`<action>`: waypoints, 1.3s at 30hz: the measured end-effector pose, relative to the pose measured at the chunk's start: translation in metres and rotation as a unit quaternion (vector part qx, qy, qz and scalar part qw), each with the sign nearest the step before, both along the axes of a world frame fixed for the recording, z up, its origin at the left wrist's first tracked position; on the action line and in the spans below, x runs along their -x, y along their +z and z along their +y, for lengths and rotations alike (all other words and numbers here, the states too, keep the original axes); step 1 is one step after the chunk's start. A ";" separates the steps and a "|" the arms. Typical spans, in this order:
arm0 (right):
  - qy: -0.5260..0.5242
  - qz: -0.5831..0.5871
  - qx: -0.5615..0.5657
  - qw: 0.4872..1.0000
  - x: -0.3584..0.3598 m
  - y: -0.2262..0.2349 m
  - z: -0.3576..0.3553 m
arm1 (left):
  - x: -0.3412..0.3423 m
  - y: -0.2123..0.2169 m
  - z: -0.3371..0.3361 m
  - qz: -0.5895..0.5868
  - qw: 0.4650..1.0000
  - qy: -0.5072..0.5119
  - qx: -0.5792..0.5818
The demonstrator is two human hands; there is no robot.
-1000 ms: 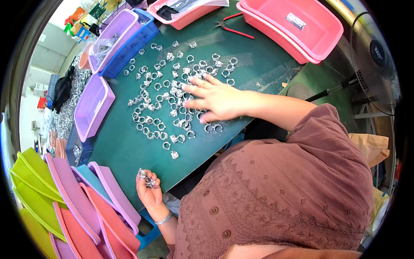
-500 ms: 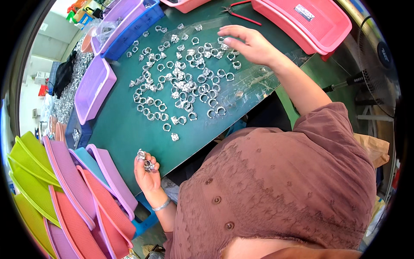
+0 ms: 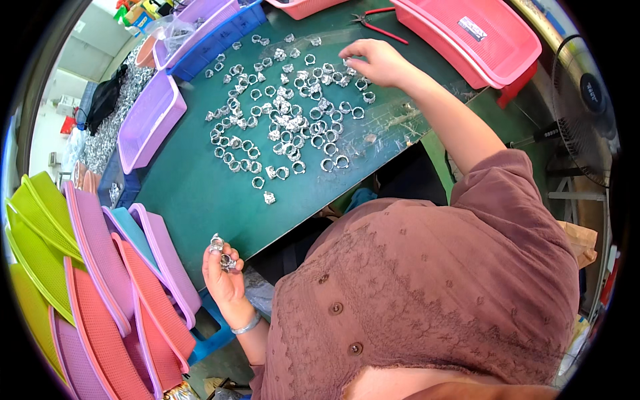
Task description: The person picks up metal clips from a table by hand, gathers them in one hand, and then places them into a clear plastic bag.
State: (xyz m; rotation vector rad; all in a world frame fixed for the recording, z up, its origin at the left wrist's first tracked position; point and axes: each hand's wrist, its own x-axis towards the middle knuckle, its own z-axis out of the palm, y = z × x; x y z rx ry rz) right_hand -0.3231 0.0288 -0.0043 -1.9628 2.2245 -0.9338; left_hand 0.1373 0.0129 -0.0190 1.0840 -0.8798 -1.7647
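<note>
The left hand (image 3: 225,283) is gripping silver metal rings (image 3: 228,262) by the green worktop (image 3: 197,200) near edge, risking drops if loosening; the right hand (image 3: 380,63) grip is unclear.

Silver-coloured rings (image 3: 291,123) loose on one green table (image 3: 193,193): several dozen, overlapping, not exactly countable. Rings in the left hand (image 3: 227,283): at least two. Red-handled pliers (image 3: 387,33), far: one pair. Pink trays (image 3: 493,50), far: at least two. Blue trays (image 3: 220,44), left: at least two. Purple trays (image 3: 150,127), left: at least five. Near left: green trays (image 3: 40,233), at least three; coral trays (image 3: 93,327), at least two; teal tray (image 3: 135,235), one. Fan (image 3: 591,92), right: one.
</note>
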 end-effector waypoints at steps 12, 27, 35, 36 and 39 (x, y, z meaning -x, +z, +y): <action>0.047 0.076 -0.204 0.975 0.004 -0.013 -0.103 | 0.000 0.002 0.006 0.001 1.000 0.000 -0.003; 0.212 -0.581 -0.130 0.775 -0.055 0.021 -0.062 | 0.026 0.006 -0.007 0.000 0.999 -0.036 -0.013; 0.234 -0.636 -0.123 0.725 -0.119 0.026 -0.051 | 0.067 0.023 -0.016 0.017 0.994 -0.106 0.021; 0.228 -0.636 -0.124 0.726 -0.126 0.026 -0.050 | 0.071 0.024 -0.018 0.019 0.993 -0.116 0.026; 0.232 -0.648 -0.130 0.714 -0.146 0.024 -0.046 | 0.084 0.029 -0.021 0.026 0.992 -0.119 0.027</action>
